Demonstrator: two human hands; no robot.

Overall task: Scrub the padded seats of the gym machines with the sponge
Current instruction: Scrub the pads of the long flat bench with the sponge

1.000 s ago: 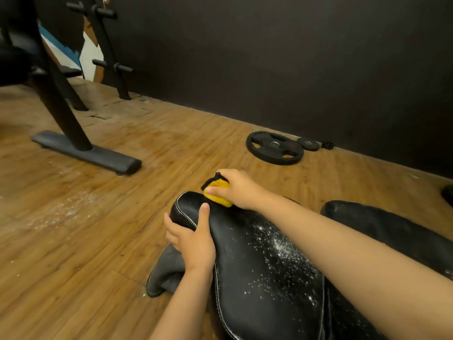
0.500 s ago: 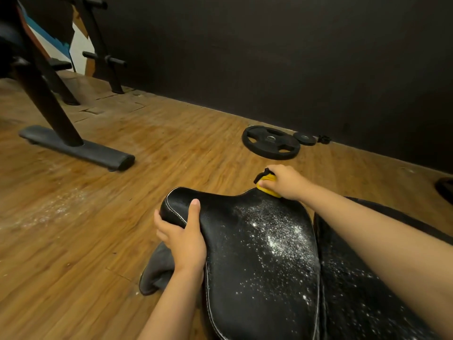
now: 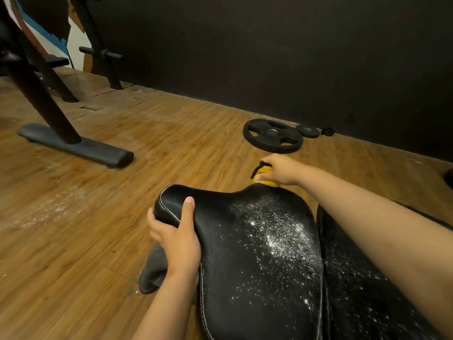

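While the right hand (image 3: 282, 169) is curled tight around the yellow sponge (image 3: 266, 178), arm stretched long across the padded seat (image 3: 245, 253), it's pressing the sponge onto the seat's far edge. Left hand (image 3: 179, 239) grips the seat's left corner, thumb lying on top, fingers wrapped under the rim. White powder (image 3: 272, 231) is speckled over the middle of the seat. Just right of the seat sits another black pad (image 3: 355, 290), also dusted. Beyond the seat a weight plate (image 3: 273, 138) lies flat on the wood floor (image 3: 171, 143).

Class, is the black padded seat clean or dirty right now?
Dirty: white specks cover the middle of the padded seat.
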